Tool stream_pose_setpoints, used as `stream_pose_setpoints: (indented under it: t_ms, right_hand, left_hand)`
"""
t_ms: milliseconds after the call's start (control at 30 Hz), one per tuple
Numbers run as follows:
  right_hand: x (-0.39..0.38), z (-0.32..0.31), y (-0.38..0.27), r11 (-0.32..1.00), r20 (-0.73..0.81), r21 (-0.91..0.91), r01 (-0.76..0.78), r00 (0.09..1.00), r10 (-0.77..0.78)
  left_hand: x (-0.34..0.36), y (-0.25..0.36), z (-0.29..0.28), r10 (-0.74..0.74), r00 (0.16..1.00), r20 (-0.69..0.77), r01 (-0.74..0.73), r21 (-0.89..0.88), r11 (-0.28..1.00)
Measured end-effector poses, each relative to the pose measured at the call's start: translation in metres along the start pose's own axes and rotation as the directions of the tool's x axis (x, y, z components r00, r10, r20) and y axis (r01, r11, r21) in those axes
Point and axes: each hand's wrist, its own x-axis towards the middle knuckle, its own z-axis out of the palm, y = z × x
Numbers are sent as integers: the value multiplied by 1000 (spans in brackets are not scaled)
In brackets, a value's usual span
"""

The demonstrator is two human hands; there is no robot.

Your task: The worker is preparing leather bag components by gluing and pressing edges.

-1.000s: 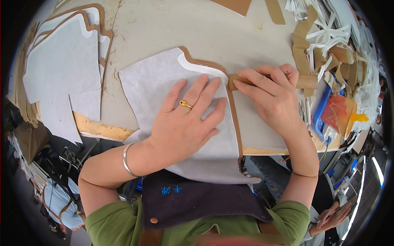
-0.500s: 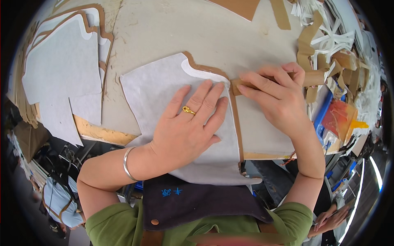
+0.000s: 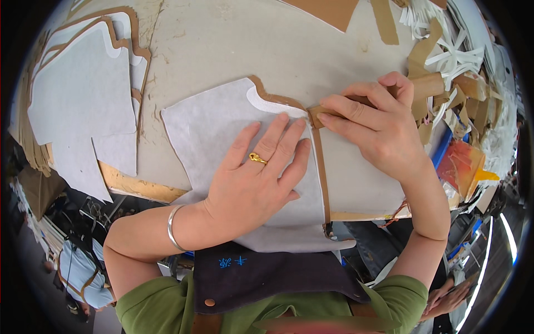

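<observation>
A whitish-backed panel (image 3: 206, 119) with a brown margin lies on the table, its lower end hanging over the near edge. White reinforcing tape (image 3: 267, 106) follows the curve at its top. My left hand (image 3: 256, 172), wearing a gold ring, rests on the panel with fingers stretched out and holds nothing. At the panel's upper right corner, my right hand (image 3: 381, 128) pinches a brown folded or rolled strip (image 3: 315, 116). The strip's near tip touches the panel's brown edge; its other end (image 3: 428, 85) sticks out beyond my fingers. My palm hides its middle.
Similar panels (image 3: 78, 89) are stacked at the left, some overhanging the table edge (image 3: 133, 181). Brown scraps (image 3: 425, 47) and white strips (image 3: 459, 53) heap up at the right. A brown sheet (image 3: 328, 11) lies at the far side. Other people (image 3: 86, 273) sit nearby.
My right hand has risen slightly, and the strip's outer end has swung away from me. The panel's top has shifted down a little; my left hand stays spread on it.
</observation>
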Motion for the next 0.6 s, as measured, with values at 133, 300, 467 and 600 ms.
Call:
stream_pose_setpoints:
  t_ms: [133,300,467,600]
  right_hand:
    - [6,-1,3,999,23,-9,35,999,-35]
    - [11,-2,8,996,24,5,85,996,-85]
    - [19,-2,13,988,26,12,151,988,-151]
    - [23,-4,16,985,57,33,172,983,-174]
  left_hand:
    - [0,0,1,0,1000,-1,0,1,1000]
    - [1,-1,-1,-9,1000,18,10,-31,999]
    - [1,0,0,-21,1000,11,21,-45,999]
    - [1,-1,0,-28,1000,11,29,-56,998]
